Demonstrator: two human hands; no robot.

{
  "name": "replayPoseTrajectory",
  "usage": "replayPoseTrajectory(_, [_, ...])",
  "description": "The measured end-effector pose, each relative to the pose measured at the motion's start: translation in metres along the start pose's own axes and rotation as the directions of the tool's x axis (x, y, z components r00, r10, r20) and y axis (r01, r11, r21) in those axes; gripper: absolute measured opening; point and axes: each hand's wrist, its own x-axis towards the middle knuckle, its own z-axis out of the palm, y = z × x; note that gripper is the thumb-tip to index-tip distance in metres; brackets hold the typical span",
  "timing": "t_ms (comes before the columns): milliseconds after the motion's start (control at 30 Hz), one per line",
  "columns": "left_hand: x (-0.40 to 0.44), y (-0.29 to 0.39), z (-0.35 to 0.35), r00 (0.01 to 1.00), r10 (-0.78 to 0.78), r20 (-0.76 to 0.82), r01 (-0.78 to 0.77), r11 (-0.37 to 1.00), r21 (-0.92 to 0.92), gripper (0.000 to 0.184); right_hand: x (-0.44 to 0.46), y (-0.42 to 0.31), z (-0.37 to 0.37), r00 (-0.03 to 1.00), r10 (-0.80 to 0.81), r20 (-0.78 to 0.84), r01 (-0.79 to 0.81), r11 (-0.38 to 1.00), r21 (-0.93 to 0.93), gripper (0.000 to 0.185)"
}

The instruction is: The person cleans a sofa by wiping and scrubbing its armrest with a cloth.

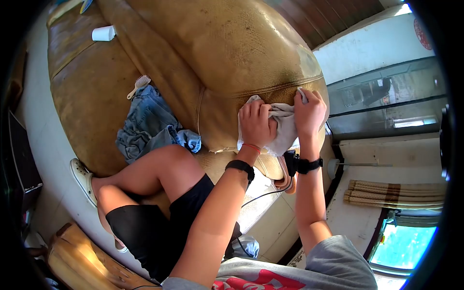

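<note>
A pale grey-white cloth [285,120] lies bunched against the edge of a worn brown leather sofa [232,43], just below a stitched seam. My left hand [256,123] presses on it with curled fingers, gripping its left part. To the right, my right hand [309,115] is closed in a fist around the cloth, and a corner of it pokes out above the fingers. Both wrists wear black straps, the right one carrying a small black device [292,162]. The leather beside the cloth looks darker along the seam.
Crumpled blue denim [150,121] lies on the sofa, with a hairbrush [139,86] at its top edge. A white cup [103,33] rests on its side farther up. My bent legs are at the left. A dark cable [263,195] runs near my arms; a curtain [391,194] hangs at right.
</note>
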Motion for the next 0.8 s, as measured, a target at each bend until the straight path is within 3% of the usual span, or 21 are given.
replayPoseTrajectory(233, [0.001,0.0,-0.002,1.0,0.009,-0.005,-0.009,1.0,0.013,0.031,-0.006,-0.018,0.014,0.993,-0.055,0.107,0.057,0.998,-0.01,0.019])
replayPoseTrajectory(633, [-0.004,-0.003,0.001,1.0,-0.015,0.019,0.013,0.998,0.054,0.033,-0.017,-0.035,0.017,0.944,-0.151,0.292,0.092,0.974,0.207,0.017])
replayPoseTrajectory(733, [-0.004,-0.001,-0.003,0.996,-0.063,0.066,0.061,0.998,0.034,0.033,-0.019,-0.047,0.016,0.921,-0.093,0.378,0.071,0.995,0.072,0.016])
replayPoseTrajectory(800, [-0.004,-0.001,-0.001,0.996,-0.06,0.063,0.058,0.998,0.036,0.033,-0.019,-0.044,0.014,0.916,-0.144,0.374,0.088,0.983,0.16,0.017])
